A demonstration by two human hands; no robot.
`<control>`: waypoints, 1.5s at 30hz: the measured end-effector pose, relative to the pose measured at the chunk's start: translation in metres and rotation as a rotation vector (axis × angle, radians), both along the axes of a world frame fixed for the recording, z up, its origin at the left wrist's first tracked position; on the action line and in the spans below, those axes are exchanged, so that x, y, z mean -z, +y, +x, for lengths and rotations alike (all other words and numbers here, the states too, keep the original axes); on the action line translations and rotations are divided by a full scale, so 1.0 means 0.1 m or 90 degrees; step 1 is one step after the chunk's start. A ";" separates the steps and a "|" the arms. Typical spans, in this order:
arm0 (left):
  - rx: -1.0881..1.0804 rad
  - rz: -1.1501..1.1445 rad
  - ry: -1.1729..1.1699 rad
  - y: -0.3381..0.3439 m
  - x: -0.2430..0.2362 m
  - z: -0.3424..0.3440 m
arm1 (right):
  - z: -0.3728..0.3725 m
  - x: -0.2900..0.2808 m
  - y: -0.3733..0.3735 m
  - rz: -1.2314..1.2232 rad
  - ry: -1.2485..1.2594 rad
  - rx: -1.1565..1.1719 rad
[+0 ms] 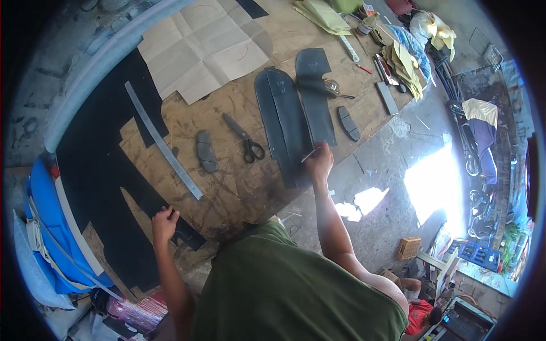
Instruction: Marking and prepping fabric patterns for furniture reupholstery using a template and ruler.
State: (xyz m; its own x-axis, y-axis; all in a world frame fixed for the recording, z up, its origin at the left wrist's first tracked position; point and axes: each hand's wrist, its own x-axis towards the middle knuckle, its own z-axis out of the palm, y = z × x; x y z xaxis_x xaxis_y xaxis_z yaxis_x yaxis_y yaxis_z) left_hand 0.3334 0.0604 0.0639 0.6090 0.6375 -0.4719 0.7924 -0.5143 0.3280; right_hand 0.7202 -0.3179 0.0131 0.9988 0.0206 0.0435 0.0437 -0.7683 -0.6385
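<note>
My right hand (320,163) is closed round a slim pale pen (309,154), its tip over the lower end of the long dark pattern pieces (280,113). A second dark, notched piece (313,85) lies alongside them. My left hand (165,223) rests at the edge of a black sheet (96,187), thumb and bent fingers closed on a strip of it. Between the hands lie black-handled scissors (250,145) and a dark grey shaped block (206,152). Slanting across the sheet is a long metal ruler (162,139).
Creased brown paper (205,48) covers the table's far side. At right are a tape measure (332,87), another dark block (348,123), a grey rectangular block (387,98) and yellowish papers (321,17). A person in red (420,315) sits beyond the table, lower right.
</note>
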 end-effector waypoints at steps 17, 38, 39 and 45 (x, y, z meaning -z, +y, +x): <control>-0.038 -0.056 0.001 0.05 0.03 -0.09 | 2.44 -1.71 1.19 0.811 0.268 -0.108; -0.045 -0.074 -0.001 0.05 0.00 -0.10 | 0.57 -0.02 0.13 0.014 -0.186 -0.029; -0.046 -0.080 -0.003 0.05 -0.02 -0.08 | 0.42 0.01 0.21 0.023 -0.152 -0.051; -0.060 -0.111 -0.015 0.13 0.00 -0.06 | 0.43 0.17 0.36 -0.051 -0.306 0.006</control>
State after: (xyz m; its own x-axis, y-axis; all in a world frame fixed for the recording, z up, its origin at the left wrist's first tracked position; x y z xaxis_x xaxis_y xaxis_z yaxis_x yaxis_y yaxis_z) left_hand 0.3274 0.0737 0.0636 0.5628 0.6017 -0.5668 0.8254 -0.3722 0.4245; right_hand 0.7628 -0.2818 -0.0043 0.8663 0.0339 0.4983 0.3117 -0.8162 -0.4865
